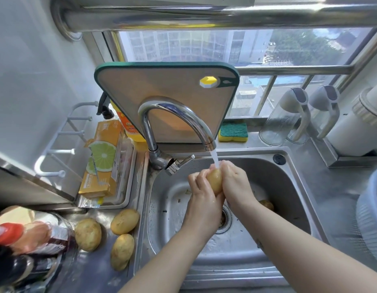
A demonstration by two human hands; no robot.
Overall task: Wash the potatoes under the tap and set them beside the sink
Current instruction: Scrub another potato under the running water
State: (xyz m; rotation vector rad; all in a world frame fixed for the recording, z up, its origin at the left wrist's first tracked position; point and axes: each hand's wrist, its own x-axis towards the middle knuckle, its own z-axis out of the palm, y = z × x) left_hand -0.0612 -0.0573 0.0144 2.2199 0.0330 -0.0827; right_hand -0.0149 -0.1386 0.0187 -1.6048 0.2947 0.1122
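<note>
A yellow potato (215, 180) is held over the steel sink (297, 187) under the running water of the chrome tap (179, 115). My left hand (201, 196) grips it from the left and my right hand (236, 182) grips it from the right. Three potatoes lie on the counter left of the sink: one (87, 234) furthest left, one (124, 221) near the sink rim, one (122, 250) in front of it. Another potato (267, 205) lies in the basin, partly hidden behind my right forearm.
A green-edged cutting board (166, 89) leans behind the tap. A sponge (233, 132) lies on the ledge. A tray with orange boxes (103, 161) sits at the left, bottles (24, 246) at the near left. Jugs (289, 117) and a plastic basin (371, 218) stand on the right.
</note>
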